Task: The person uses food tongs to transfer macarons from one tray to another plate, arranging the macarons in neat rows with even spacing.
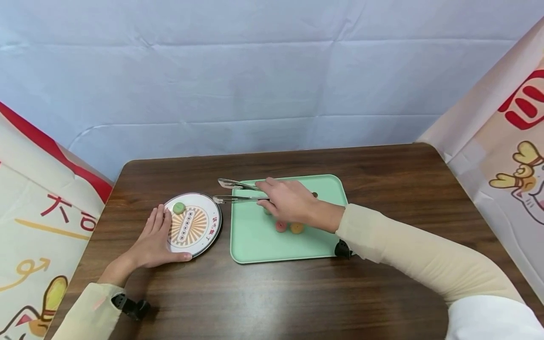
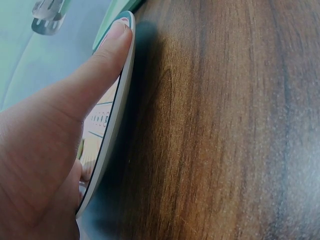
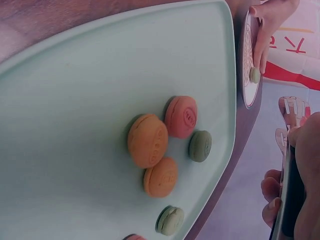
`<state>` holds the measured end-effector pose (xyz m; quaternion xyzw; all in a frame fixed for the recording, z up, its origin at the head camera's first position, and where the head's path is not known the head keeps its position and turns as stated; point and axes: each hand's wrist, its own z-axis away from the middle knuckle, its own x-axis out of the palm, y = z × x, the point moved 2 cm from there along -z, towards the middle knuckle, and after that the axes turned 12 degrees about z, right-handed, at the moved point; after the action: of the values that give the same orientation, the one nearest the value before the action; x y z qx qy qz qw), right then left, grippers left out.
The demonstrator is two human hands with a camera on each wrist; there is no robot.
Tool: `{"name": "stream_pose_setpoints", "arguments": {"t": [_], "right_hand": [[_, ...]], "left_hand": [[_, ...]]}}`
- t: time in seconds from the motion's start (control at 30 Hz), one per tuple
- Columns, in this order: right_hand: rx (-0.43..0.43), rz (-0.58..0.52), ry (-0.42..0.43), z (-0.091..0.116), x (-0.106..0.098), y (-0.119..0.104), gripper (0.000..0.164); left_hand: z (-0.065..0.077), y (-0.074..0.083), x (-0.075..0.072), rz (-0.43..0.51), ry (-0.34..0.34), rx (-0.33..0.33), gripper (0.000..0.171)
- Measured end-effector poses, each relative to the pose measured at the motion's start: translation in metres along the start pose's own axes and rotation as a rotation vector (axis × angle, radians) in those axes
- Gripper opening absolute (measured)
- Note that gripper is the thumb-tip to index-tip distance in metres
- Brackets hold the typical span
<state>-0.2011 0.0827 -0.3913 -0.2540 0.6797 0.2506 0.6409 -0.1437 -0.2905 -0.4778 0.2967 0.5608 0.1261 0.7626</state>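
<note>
Head view, lower left: the left hand (image 1: 155,241), thumb spread from fingers, rests on a plate (image 1: 209,230) bearing a green macaron (image 1: 179,208). Past a narrow strip of table (image 1: 225,240), metal tongs (image 1: 243,199), long axis near-horizontal, point left over the edge of a green tray (image 1: 255,244), pinched by the right hand (image 1: 291,200) above macarons (image 1: 280,226).

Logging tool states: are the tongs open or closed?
Open: the tongs show a clear gap between their tips in the head view.

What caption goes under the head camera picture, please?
Right hand over a green tray, holding tongs; left hand on a plate.
</note>
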Motion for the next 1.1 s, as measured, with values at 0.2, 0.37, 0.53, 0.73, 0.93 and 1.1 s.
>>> {"name": "stream_pose_setpoints", "arguments": {"t": [0.2,0.37,0.53,0.73,0.93,1.1], "right_hand": [[0.018,-0.011,0.023,0.009,-0.001,0.007,0.048],[0.017,-0.013,0.063,0.017,0.002,0.015,0.048],[0.021,0.001,0.08,0.022,0.004,0.02,0.048],[0.044,-0.007,0.073,0.028,0.005,0.026,0.049],[0.07,-0.008,0.062,0.036,0.009,0.034,0.05],[0.077,0.009,0.079,0.044,0.012,0.04,0.049]], "left_hand": [[0.001,-0.001,0.0,-0.006,-0.004,-0.014,0.147],[0.0,-0.002,-0.001,-0.003,-0.012,-0.01,0.147],[0.0,-0.002,0.0,0.0,-0.011,-0.01,0.147],[0.002,0.002,0.0,0.016,0.007,0.0,0.144],[0.003,0.004,-0.001,0.025,0.027,0.022,0.143],[0.003,0.001,0.0,0.011,0.024,0.021,0.143]]}}
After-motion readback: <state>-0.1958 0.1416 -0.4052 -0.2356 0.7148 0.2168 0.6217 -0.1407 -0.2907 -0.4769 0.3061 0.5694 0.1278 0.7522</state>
